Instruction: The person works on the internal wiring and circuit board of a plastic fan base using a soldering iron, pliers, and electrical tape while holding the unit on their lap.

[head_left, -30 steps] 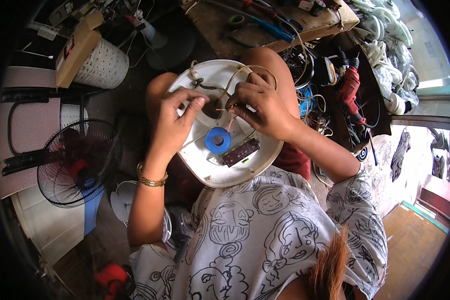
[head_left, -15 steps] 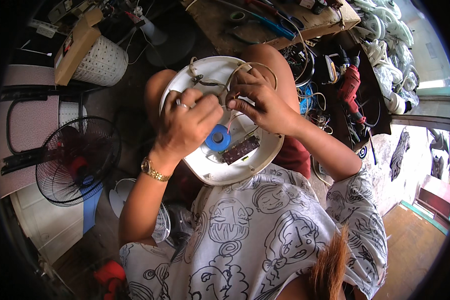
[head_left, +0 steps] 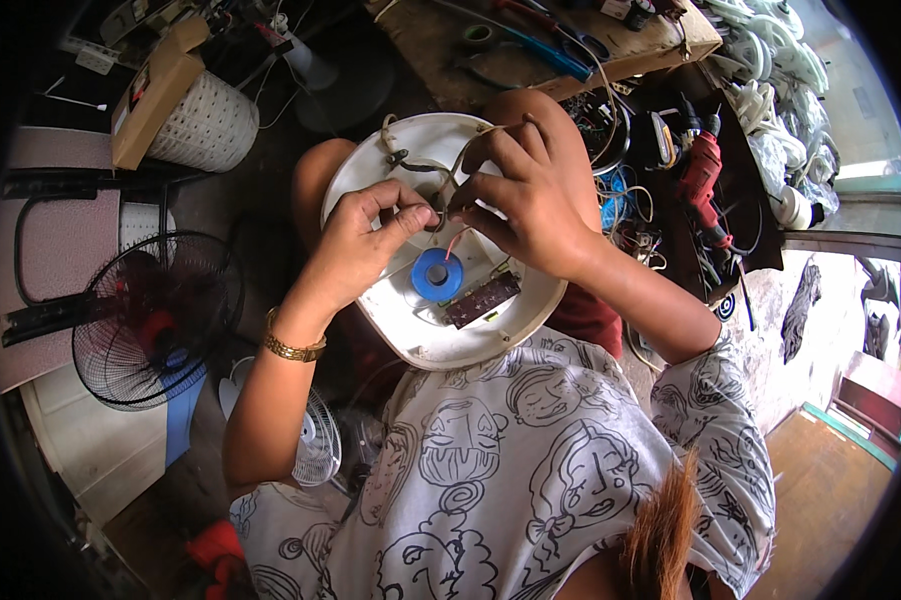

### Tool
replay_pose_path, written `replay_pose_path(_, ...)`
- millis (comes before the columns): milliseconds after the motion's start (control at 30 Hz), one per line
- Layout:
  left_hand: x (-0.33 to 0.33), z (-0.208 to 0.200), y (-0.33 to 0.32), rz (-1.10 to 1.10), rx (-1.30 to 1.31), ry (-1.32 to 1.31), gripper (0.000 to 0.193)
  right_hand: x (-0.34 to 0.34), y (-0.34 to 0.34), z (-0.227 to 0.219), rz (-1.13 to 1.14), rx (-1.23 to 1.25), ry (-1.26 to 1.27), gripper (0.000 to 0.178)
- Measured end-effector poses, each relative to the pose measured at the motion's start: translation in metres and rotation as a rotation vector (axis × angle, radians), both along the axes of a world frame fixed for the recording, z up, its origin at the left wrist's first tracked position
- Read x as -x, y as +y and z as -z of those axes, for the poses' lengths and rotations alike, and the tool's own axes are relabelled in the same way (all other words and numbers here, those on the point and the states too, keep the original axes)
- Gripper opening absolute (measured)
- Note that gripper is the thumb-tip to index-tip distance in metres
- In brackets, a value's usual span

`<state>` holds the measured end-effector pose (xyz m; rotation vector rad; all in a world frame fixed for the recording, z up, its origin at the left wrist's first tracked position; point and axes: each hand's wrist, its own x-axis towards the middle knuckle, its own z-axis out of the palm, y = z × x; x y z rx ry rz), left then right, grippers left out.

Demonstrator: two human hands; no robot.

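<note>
On my lap rests a round white plastic housing (head_left: 410,338), its inner side facing up. Inside it lie a roll of blue electrical tape (head_left: 420,290) and a dark circuit board (head_left: 484,302). A cable with a dark joint (head_left: 402,160) runs along the far part of the housing. My left hand (head_left: 365,235) pinches a thin wire above the housing. From the right, my right hand (head_left: 530,195) grips the same wiring, its fingertips almost touching the left ones. A pinkish wire (head_left: 454,243) shows below the fingertips. The wire ends are hidden between the fingers.
Ahead stands a wooden table (head_left: 660,45) with tools on it. A red power drill (head_left: 703,180) and tangled cables lie to the right. On the left are a black fan cage (head_left: 155,320), a white perforated drum (head_left: 205,122) and an open cardboard box (head_left: 148,95).
My left hand has turned and its fingers have uncurled into a pinch, with the wrist a little lower and further left. My right fingers have shifted slightly on the wiring.
</note>
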<state>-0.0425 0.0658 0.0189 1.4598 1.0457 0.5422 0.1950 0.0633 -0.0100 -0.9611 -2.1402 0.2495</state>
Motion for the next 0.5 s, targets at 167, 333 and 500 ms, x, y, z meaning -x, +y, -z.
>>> replay_pose_path(167, -0.018, -0.014, -0.005, 0.08, -1.184, 0.568, 0.007, -0.005, 0.009, 0.016, -0.071, 0.319, 0.327, 0.019)
replay_pose_path(333, -0.023, 0.002, -0.025, -0.21, -0.807, 0.149, 0.026, -0.016, 0.006, 0.004, -0.134, 0.318, 0.314, 0.016)
replay_pose_path(500, -0.033, 0.008, -0.049, 0.05, -0.8, 0.328, 0.022, -0.031, 0.004, 0.004, -0.229, 0.394, 0.234, 0.011)
